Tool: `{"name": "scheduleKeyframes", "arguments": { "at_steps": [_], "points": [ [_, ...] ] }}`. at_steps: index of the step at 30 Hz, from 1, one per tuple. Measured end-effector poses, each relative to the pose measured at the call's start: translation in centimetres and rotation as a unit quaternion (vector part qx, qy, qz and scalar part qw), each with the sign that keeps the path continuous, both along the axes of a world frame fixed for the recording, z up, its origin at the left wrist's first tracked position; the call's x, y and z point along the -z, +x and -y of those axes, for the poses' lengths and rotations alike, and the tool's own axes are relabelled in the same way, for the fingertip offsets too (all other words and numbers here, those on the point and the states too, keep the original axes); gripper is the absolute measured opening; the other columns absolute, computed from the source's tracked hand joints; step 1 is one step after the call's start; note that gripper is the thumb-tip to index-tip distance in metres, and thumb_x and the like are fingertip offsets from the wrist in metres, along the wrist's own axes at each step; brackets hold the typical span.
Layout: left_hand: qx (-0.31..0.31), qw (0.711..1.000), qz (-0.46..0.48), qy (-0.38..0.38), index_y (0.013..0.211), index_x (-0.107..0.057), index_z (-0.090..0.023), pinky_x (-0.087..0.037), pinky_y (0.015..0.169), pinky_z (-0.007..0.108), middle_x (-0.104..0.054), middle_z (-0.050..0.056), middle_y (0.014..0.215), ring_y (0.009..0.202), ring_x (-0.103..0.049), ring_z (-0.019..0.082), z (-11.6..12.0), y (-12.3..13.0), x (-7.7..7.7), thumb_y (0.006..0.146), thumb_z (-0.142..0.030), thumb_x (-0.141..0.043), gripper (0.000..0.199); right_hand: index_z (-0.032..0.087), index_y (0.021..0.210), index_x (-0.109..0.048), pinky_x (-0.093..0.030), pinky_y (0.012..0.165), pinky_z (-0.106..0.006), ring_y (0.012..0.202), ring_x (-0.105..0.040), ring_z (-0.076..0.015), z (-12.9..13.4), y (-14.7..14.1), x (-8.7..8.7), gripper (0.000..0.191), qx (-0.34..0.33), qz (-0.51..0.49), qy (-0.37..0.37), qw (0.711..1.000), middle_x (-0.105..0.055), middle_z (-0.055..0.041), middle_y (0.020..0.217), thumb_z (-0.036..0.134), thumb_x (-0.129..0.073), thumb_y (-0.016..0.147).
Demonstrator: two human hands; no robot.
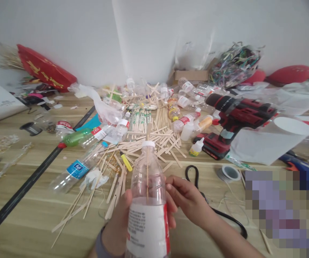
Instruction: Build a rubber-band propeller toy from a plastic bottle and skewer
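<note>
Holding bottle (147, 229) toward counter's (30, 229) near edge | left hand (118, 222): fingers clamped round | right hand (189, 200) alongside, fingers' closure unclear | calls for steadiness

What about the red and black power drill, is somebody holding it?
No, the red and black power drill stands on the wooden table with nobody touching it.

My left hand (119, 220) is at lower center, fingers curled in a wrapping grip. My right hand (188, 200) is beside it, fingers bent; the right forearm (225, 233) angles toward lower right.
</note>
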State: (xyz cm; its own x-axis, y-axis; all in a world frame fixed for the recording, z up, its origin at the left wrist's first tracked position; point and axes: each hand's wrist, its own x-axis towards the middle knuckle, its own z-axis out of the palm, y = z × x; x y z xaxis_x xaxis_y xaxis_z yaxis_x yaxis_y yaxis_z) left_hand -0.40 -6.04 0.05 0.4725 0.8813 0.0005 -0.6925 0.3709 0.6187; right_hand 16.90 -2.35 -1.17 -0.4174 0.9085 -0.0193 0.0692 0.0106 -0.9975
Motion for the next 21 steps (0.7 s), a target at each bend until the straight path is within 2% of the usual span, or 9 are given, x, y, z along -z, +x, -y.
{"name": "scheduleKeyframes", "arguments": {
  "at_steps": [4,6,8,11,14,16,18,20,21],
  "points": [
    [-0.008,1.000,0.024,0.009,0.113,-0.071,-0.019,-0.052,0.058,0.022,-0.074,0.009,0.094,0.074,-0.070,0.020,-0.1,0.1,-0.3,0.075,-0.067,-0.065,0.062,0.020,0.065,-0.053,-0.031,0.047,-0.022,0.050,-0.040,-0.0105,-0.2,-0.4,0.3,0.049,0.021,0.004,-0.012,1.000,-0.044,0.0051,0.054,0.063,-0.052,0.087],
    [0.000,0.999,0.043,0.002,0.116,-0.071,-0.019,-0.053,0.062,0.021,-0.074,0.009,0.101,0.081,-0.071,0.020,-0.2,0.2,-0.5,0.077,-0.063,-0.066,0.059,0.020,0.067,-0.053,-0.028,0.045,-0.022,0.047,-0.037,-0.0096,-0.3,-0.4,0.2,0.046,0.033,0.003,-0.021,0.999,-0.040,0.0067,0.053,0.060,-0.051,0.090],
    [0.002,0.999,0.053,-0.009,0.119,-0.070,-0.017,-0.054,0.067,0.022,-0.074,0.010,0.106,0.086,-0.070,0.020,-0.3,0.3,-0.7,0.080,-0.059,-0.066,0.057,0.019,0.070,-0.055,-0.030,0.045,-0.022,0.048,-0.037,-0.0096,-0.3,-0.4,0.1,0.044,0.035,-0.001,-0.025,0.999,-0.041,0.0064,0.054,0.058,-0.051,0.090],
    [0.005,0.998,0.064,-0.023,0.115,-0.072,-0.015,-0.055,0.073,0.023,-0.075,0.009,0.104,0.087,-0.071,0.020,-0.5,0.3,-0.9,0.078,-0.055,-0.070,0.054,0.018,0.089,-0.064,-0.040,0.051,-0.024,0.055,-0.047,-0.0118,-0.4,-0.3,0.1,0.039,0.044,0.009,-0.003,0.999,-0.059,-0.0009,0.072,0.056,-0.055,0.088],
    [-0.012,0.997,0.058,-0.055,0.114,-0.073,-0.016,-0.055,0.076,0.024,-0.076,0.008,0.103,0.090,-0.071,0.020,-0.7,0.1,-0.9,0.076,-0.051,-0.074,0.051,0.018,0.114,-0.061,-0.046,0.055,-0.027,0.059,-0.053,-0.0140,-0.2,0.0,0.2,0.044,0.097,0.052,0.033,0.993,-0.064,-0.0054,0.086,0.053,-0.056,0.087],
    [-0.048,0.995,0.042,-0.078,0.113,-0.073,-0.016,-0.056,0.080,0.027,-0.076,0.008,0.107,0.094,-0.070,0.021,-0.9,0.0,-0.9,0.076,-0.046,-0.075,0.047,0.018,0.112,-0.061,-0.048,0.056,-0.028,0.059,-0.056,-0.0155,0.4,0.5,0.2,0.044,0.134,0.075,0.027,0.988,-0.064,-0.0043,0.079,0.054,-0.055,0.087],
    [-0.086,0.992,0.024,-0.086,0.112,-0.073,-0.016,-0.055,0.084,0.029,-0.075,0.009,0.109,0.097,-0.069,0.022,-1.0,-0.1,-0.9,0.076,-0.042,-0.076,0.044,0.019,0.101,-0.064,-0.050,0.057,-0.029,0.059,-0.059,-0.0166,1.6,1.3,0.2,0.043,0.153,0.082,0.003,0.985,-0.064,-0.0037,0.073,0.057,-0.055,0.086],
    [-0.116,0.990,0.013,-0.079,0.110,-0.073,-0.015,-0.055,0.084,0.030,-0.075,0.010,0.109,0.095,-0.069,0.022,-1.2,0.0,-0.9,0.075,-0.040,-0.078,0.043,0.019,0.093,-0.066,-0.051,0.057,-0.029,0.059,-0.061,-0.0172,3.3,2.2,0.3,0.043,0.144,0.082,-0.031,0.986,-0.065,-0.0042,0.072,0.060,-0.054,0.086],
    [-0.125,0.989,0.011,-0.074,0.110,-0.073,-0.014,-0.055,0.083,0.030,-0.074,0.010,0.108,0.094,-0.068,0.022,-1.2,0.1,-0.8,0.074,-0.039,-0.078,0.043,0.020,0.093,-0.067,-0.052,0.060,-0.029,0.061,-0.062,-0.0180,4.2,2.7,0.5,0.043,0.116,0.082,-0.058,0.988,-0.067,-0.0051,0.073,0.060,-0.053,0.088]
  ]
}}
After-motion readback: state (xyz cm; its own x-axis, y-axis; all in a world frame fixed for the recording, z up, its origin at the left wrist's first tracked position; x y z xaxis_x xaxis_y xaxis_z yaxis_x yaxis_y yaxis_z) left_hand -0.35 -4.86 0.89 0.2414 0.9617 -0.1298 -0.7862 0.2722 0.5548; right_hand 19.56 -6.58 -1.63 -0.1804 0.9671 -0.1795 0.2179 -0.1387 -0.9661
